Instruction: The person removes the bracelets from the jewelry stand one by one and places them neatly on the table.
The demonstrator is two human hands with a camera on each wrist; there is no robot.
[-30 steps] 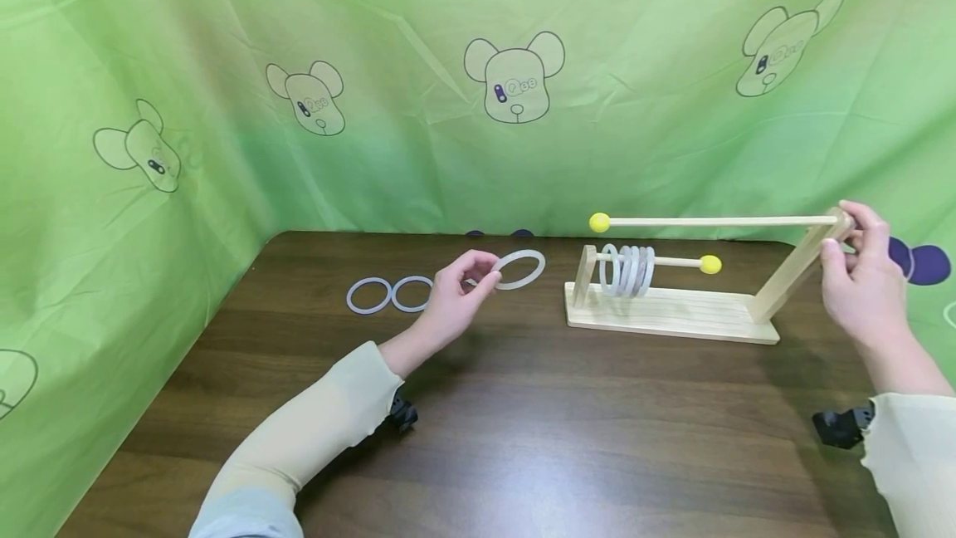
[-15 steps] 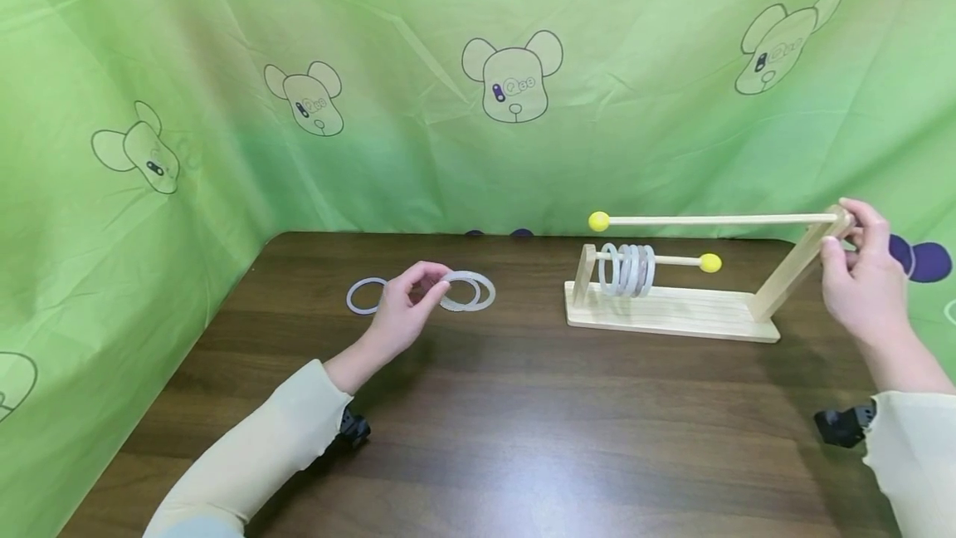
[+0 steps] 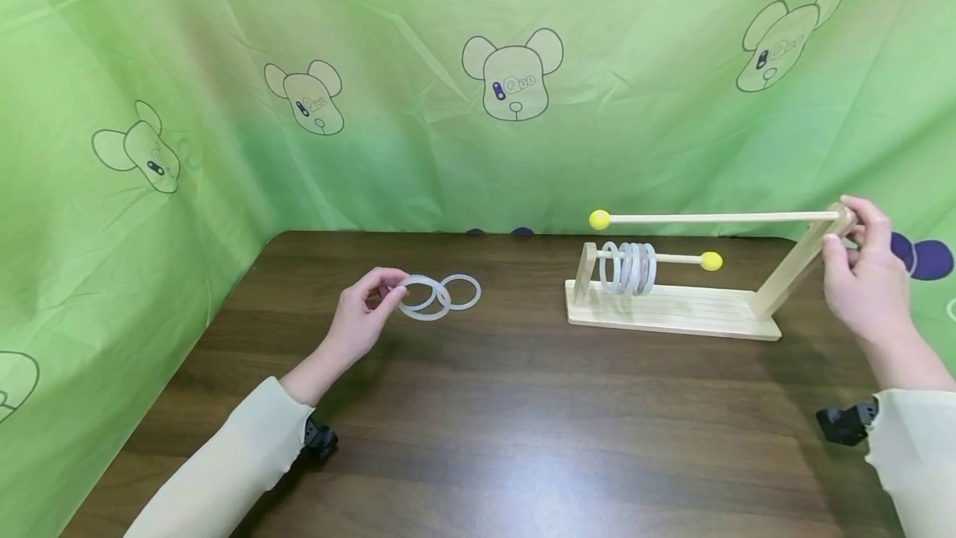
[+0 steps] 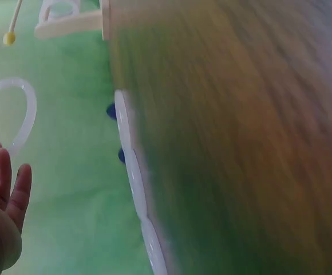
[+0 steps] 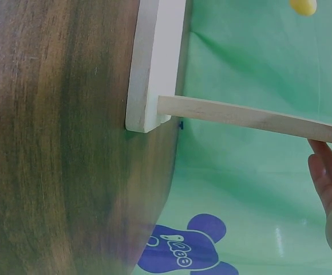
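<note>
My left hand [image 3: 360,314] pinches a pale translucent ring [image 3: 426,317] between thumb and fingers. It hovers over the table's left half, overlapping rings that lie there. The left wrist view shows the held ring [image 4: 30,109] raised and three rings [image 4: 123,121] lying in a row on the table; in the head view my hand hides part of them. My right hand [image 3: 866,272] grips the top of the tall slanted post [image 3: 795,268] of a wooden rack. Several similar rings [image 3: 631,271] hang on the rack's lower rod [image 3: 678,259], near its short post [image 3: 586,274].
The rack's base [image 3: 672,314] stands on the dark wooden table [image 3: 523,405]. A longer upper rod [image 3: 717,219] reaches left from the tall post, tipped by a yellow ball [image 3: 600,220]. Another yellow ball [image 3: 711,261] caps the lower rod. A green printed curtain [image 3: 403,148] surrounds the table.
My left hand has moved left with the ring, passing over the rings on the table and uncovering the rightmost one. The right hand and the rack have stayed in place.
</note>
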